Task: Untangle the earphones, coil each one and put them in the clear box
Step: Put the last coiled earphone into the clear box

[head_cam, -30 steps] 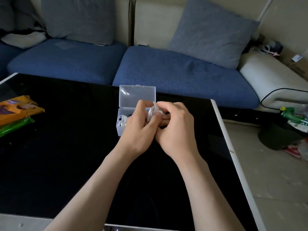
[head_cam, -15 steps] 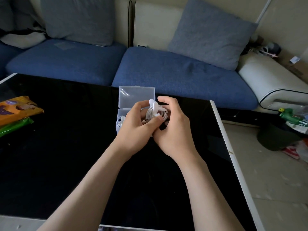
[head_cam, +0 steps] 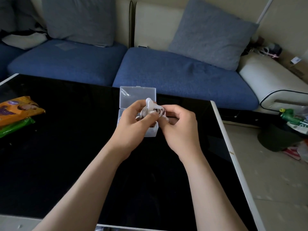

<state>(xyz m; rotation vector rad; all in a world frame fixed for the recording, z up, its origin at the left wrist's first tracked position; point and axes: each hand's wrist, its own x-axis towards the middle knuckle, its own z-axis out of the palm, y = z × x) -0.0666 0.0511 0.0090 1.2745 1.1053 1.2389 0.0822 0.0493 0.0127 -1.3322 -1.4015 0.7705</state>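
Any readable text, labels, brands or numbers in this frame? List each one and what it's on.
Nothing can be read outright.
Orange packet: purple logo and print, too blurred to read.
Green packet: no legible print.
Green bottle: label too small to read.
White sticker on the cardboard box: too small to read.
Clear box and coiled earphone: no print visible.

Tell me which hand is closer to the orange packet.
Left. The left hand grips the earphones mid-table, well right of the packet; the right hand sits beyond it, even farther right.
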